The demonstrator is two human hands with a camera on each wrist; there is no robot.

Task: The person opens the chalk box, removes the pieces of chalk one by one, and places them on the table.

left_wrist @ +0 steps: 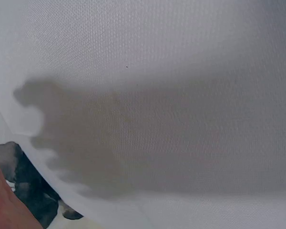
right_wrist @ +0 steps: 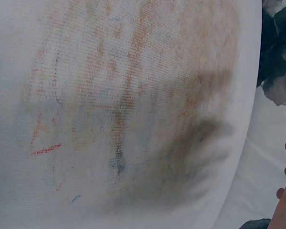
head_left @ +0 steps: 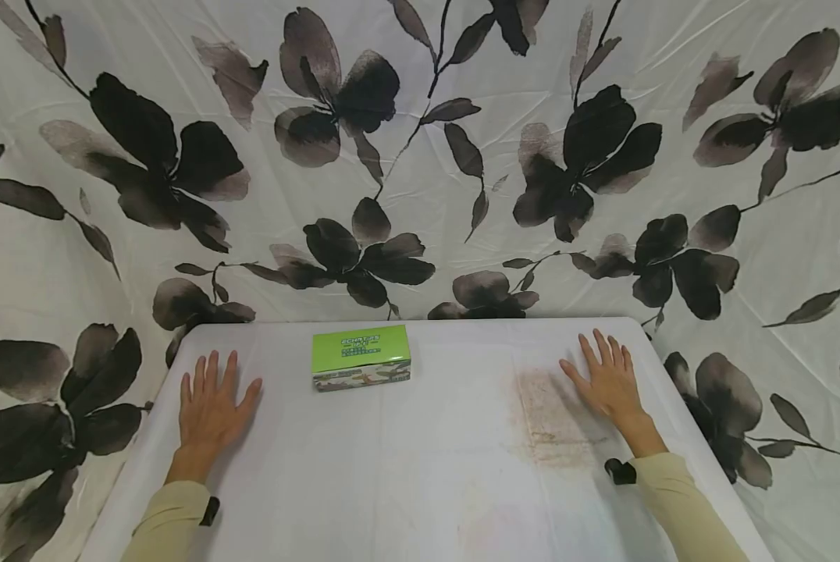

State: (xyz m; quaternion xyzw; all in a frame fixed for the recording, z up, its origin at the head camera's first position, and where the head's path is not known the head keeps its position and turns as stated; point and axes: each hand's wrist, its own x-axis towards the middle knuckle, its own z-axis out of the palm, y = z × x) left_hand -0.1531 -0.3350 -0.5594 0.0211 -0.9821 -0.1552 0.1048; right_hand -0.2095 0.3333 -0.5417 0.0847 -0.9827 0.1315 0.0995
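My left hand (head_left: 211, 412) is spread with straight fingers over the left side of the white table (head_left: 392, 468), palm down and holding nothing. Over the right side, my right hand (head_left: 608, 384) is spread the same way, also holding nothing. Between them, toward the back edge, lies a green box (head_left: 361, 357) with printed lettering on its lid and patterned sides; its lid is down. The left hand is the nearer one to it. In the left wrist view a bit of the left hand (left_wrist: 9, 200) shows at the lower left corner, with its shadow on the cloth.
A brownish stain (head_left: 557, 417) marks the table's right part, with small red and blue streaks in the right wrist view. Behind the table hangs a white floral curtain (head_left: 462, 195). Black wrist devices (head_left: 620, 471) sit at both sleeve cuffs.
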